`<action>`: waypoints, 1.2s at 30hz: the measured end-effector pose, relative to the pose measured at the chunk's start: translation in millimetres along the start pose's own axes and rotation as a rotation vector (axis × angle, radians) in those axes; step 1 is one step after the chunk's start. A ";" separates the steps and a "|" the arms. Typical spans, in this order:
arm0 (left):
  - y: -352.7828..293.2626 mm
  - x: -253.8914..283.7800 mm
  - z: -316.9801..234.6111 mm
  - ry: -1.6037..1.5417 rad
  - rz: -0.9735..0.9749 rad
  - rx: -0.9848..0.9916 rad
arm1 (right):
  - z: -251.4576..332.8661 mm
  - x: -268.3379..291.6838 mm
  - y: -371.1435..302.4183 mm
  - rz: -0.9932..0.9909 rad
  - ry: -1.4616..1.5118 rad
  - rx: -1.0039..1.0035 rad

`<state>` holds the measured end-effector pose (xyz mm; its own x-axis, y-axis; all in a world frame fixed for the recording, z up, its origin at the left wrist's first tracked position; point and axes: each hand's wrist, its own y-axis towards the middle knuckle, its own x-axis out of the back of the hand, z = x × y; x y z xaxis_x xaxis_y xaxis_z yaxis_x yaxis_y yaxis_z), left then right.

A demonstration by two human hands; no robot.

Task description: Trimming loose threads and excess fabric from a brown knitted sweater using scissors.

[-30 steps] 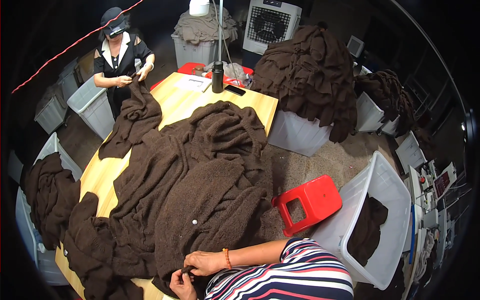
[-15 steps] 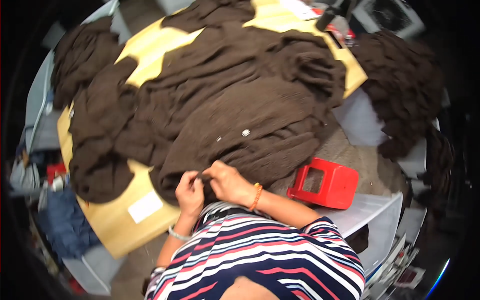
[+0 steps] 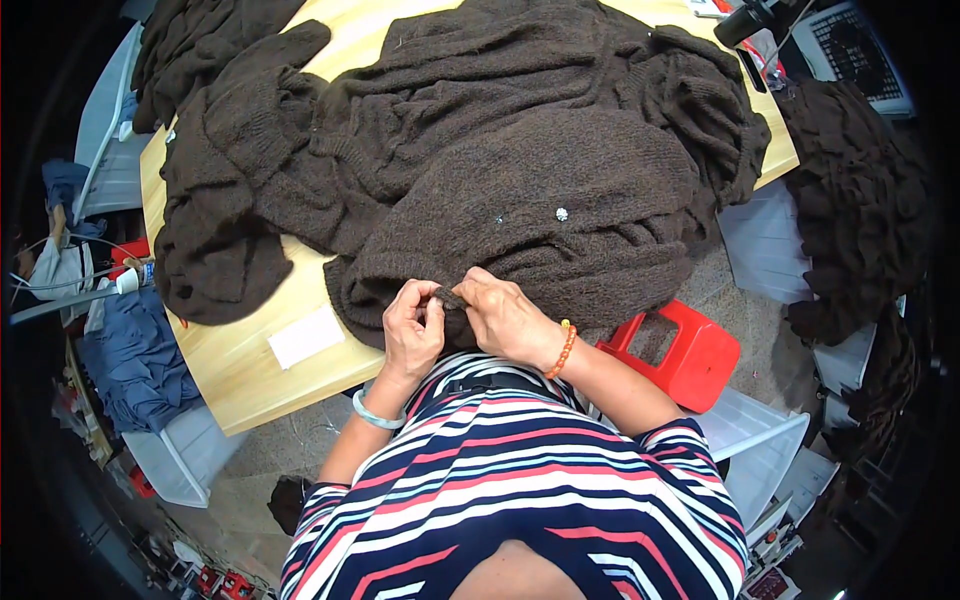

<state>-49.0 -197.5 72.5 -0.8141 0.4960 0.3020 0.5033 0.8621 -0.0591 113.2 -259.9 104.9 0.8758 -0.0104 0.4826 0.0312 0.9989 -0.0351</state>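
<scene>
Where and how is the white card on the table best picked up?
The white card is probably best pinched at its left end, coming from the near left: it lies flat, with tabletop showing there, while brown knitwear lies close to its right end.

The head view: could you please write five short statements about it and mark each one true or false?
1. The left hand and the right hand both pinch dark brown knitwear. True.
2. The orange beaded bracelet is on the left wrist. False: it is on the right; the left wears a pale bangle.
3. A white paper lies on the table. True.
4. The stool is blue. False: it is red.
5. The person's top is striped. True.
</scene>
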 end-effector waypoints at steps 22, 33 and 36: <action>13.9 57.5 -13.1 -0.313 0.048 0.284 | 6.2 53.4 -6.3 0.208 0.318 -0.317; 22.1 9.1 -55.3 0.068 0.422 -0.094 | 18.1 65.1 -12.7 0.116 0.337 -0.169; 30.5 20.8 -56.7 -0.103 0.574 0.118 | 8.3 64.4 -14.3 0.085 0.521 -0.258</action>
<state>-34.1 -166.7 130.9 -0.4481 0.8888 0.0964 0.8406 0.4556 -0.2931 165.2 -274.4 143.7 0.9996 -0.0174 -0.0230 0.0097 0.9544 -0.2983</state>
